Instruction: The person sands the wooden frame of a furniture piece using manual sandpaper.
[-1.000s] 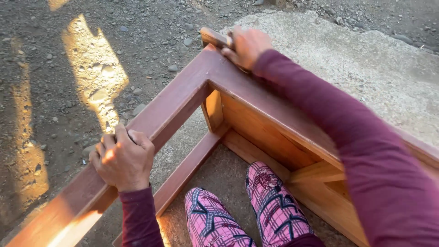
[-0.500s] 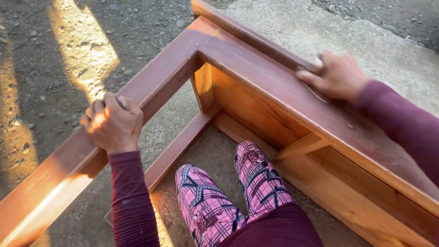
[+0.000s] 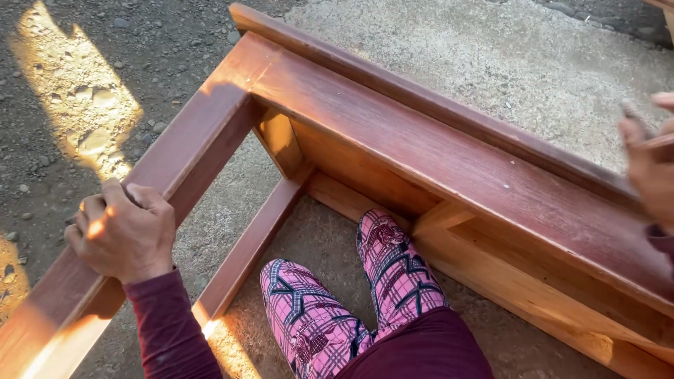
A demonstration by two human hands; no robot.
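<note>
A large reddish-brown wooden frame [image 3: 421, 147] lies on the ground around me. My left hand [image 3: 123, 231] is closed over the top of its left rail [image 3: 189, 154]. My right hand [image 3: 653, 168] is at the picture's right edge, over the far end of the long top rail, and is partly cut off. A small grey tip shows by its fingers; whether it holds anything is unclear. My legs in pink plaid trousers [image 3: 351, 302] stand inside the frame, between a lower crossbar [image 3: 246, 253] and the long side.
Dark gravel ground [image 3: 105, 42] with a sunlit patch lies to the left of the frame. A pale concrete slab [image 3: 491, 63] runs behind the long rail. Paler inner boards [image 3: 491, 281] sit under that rail at the right.
My right hand has slid along the long rail from the far corner to the right end. The view has followed to the right. My left hand has kept its grip on the left rail.
</note>
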